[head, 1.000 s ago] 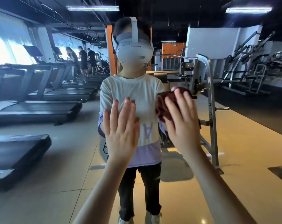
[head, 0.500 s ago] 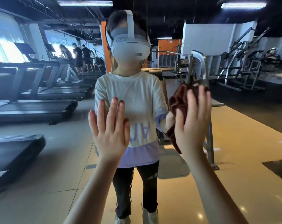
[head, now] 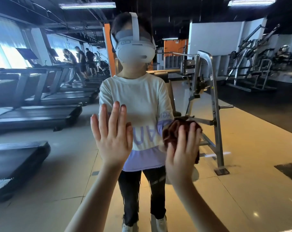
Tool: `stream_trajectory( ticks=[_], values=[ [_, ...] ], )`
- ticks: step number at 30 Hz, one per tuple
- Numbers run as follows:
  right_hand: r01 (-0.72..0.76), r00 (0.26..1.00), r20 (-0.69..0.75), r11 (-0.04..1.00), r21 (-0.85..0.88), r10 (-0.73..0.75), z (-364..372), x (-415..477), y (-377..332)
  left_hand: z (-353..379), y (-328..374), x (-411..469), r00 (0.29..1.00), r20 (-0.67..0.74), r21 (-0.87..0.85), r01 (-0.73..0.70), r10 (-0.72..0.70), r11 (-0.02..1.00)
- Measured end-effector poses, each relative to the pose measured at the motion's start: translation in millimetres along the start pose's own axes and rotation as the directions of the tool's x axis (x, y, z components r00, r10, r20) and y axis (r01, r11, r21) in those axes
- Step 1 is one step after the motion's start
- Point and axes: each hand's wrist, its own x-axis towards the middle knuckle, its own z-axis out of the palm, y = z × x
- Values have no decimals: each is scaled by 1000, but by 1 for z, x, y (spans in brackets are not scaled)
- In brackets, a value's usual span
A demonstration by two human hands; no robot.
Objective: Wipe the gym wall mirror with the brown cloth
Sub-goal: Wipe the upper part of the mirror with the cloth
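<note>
Mirror spans the whole view ahead. Left hand lies flat against it at centre. Right hand sits just to its right, cloth between palm and glass. Reflected: treadmills at left, rack at right, behind the person.

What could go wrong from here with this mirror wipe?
1. The bare left hand appears to be pressed flat on the mirror, so it may leave prints on the glass.
2. The brown cloth is bunched under the right hand and pressed only by straight fingers, with a corner hanging below the palm. It could slip out, or cover just a narrow strip and leave streaks.
</note>
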Motion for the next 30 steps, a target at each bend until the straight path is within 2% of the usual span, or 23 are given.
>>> stream_trajectory(
  ticks=[3,5,7,9,10,11,12,15,17,18,20,21,22,23,24,26,27,28,30],
  values=[
    [289,945,157,957,4,-286,5,-22,-8,1,-1,-1,1000,-1,6,-7,7,1000],
    [393,905,176,920,-4,-386,0,-11,4,1,-1,-1,1000,1,12,-12,12,1000],
    [324,942,108,946,-30,-319,-4,-3,16,1,-1,-1,1000,-4,15,-12,12,1000],
    [91,996,20,996,1,-91,-3,-5,15,1,-1,-1,1000,-8,19,-11,11,1000],
    [-6,1000,2,1000,20,6,-1,-10,10,1,-1,0,1000,-9,21,-11,11,1000],
    [-41,999,10,999,31,41,2,-15,3,1,0,1,1000,-9,24,-13,13,1000],
    [-5,999,39,999,36,4,5,-20,-3,0,0,1,1000,-6,26,-14,14,1000],
    [275,951,129,959,61,-281,2,-10,-3,-1,2,1,1000,14,17,1,-1,1000],
    [354,929,97,934,49,-357,-6,20,6,-4,8,4,999,25,-24,46,-46,999],
    [322,945,47,946,42,-323,-9,37,11,-5,12,7,998,29,-53,58,-56,997],
    [99,991,-98,989,107,-89,-13,66,16,-6,23,14,999,37,-107,27,-23,994],
    [-24,989,-142,987,157,46,-14,74,13,-5,30,18,999,43,-126,6,-1,992],
    [-77,983,-154,982,171,104,-14,76,8,-3,35,20,999,48,-137,-2,8,991],
    [-37,989,-136,989,140,56,-12,72,4,0,40,21,999,49,-133,-3,10,991],
    [82,993,-88,992,94,-74,-11,64,2,3,43,20,999,46,-113,-9,14,994],
    [361,931,42,931,52,-363,-13,55,7,8,44,16,999,40,-65,-31,34,997],
    [434,897,70,899,53,-437,-16,61,14,9,43,14,998,39,-51,-40,42,998],
    [454,888,52,889,56,-457,-20,72,19,10,42,13,998,37,-43,-45,47,998],
    [349,936,-63,934,69,-345,-25,97,23,10,42,14,998,23,-35,-50,51,998]
  ],
)
